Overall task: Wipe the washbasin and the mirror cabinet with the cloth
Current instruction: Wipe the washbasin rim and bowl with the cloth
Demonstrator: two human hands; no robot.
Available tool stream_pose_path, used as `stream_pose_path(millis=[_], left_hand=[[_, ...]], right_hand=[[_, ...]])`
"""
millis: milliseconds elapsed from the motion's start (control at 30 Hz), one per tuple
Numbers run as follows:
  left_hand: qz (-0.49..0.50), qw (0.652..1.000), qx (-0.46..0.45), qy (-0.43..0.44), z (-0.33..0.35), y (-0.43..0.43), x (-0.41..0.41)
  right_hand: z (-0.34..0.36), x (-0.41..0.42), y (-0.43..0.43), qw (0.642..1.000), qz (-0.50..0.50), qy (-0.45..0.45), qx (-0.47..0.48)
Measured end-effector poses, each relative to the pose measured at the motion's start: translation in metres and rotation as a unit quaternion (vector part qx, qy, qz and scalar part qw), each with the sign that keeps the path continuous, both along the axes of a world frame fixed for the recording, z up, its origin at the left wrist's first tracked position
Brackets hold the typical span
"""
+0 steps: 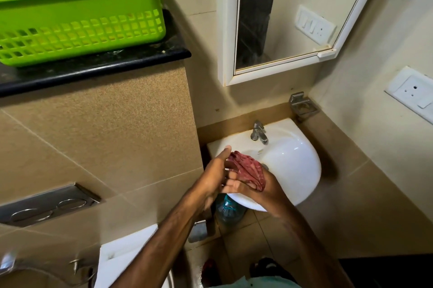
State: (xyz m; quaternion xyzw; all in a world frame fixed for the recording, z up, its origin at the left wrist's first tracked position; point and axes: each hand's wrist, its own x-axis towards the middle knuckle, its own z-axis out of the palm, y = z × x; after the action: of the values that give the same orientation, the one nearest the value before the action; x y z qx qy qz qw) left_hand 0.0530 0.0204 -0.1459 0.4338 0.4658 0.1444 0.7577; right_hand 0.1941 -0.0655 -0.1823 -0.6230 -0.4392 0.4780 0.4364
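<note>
a small tiled bathroom corner, the washbasin (288,158) low against the wall. both hands meet over its near rim — the red cloth (246,171) is bunched in the right hand (264,188), which closes round it, its long axis running away toward the tap (259,133). the left hand (216,174) is open, fingers spread, touching the cloth's left side. the mirror cabinet (281,15) hangs well above.

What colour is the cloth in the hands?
The cloth is dark red with a faint lighter pattern, seen from the head view.
</note>
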Motion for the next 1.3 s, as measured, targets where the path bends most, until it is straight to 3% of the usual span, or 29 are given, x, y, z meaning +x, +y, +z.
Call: stream_pose_path(millis=[233,400,567,767,967,1100,1233,1300], left_hand=[[0.032,0.998,0.043,0.022,-0.003,0.020,0.028],[0.124,0.985,0.108,0.059,-0.037,0.033,0.046],[0.164,0.949,0.160,0.217,-0.111,0.057,0.055],[0.058,0.872,0.231,0.427,-0.194,0.085,0.065],[-0.015,0.843,0.234,0.484,-0.256,0.109,0.079],[-0.001,0.826,0.250,0.505,-0.299,0.119,0.072],[0.029,0.828,0.282,0.484,-0.334,0.118,0.063],[0.050,0.825,0.308,0.470,-0.346,0.117,0.061]], right_hand=[[-0.022,0.043,0.019,0.976,-0.093,0.196,-0.013],[-0.036,0.081,0.044,0.951,-0.128,0.273,-0.062],[-0.065,0.114,0.080,0.953,-0.124,0.249,-0.118],[-0.127,0.128,0.118,0.977,-0.059,0.161,-0.124],[-0.199,0.124,0.138,0.985,-0.018,0.097,-0.144],[-0.228,0.107,0.156,0.988,-0.025,0.071,-0.131],[-0.231,0.083,0.186,0.995,0.037,0.086,-0.025],[-0.231,0.072,0.211,0.994,0.047,0.057,0.076]])
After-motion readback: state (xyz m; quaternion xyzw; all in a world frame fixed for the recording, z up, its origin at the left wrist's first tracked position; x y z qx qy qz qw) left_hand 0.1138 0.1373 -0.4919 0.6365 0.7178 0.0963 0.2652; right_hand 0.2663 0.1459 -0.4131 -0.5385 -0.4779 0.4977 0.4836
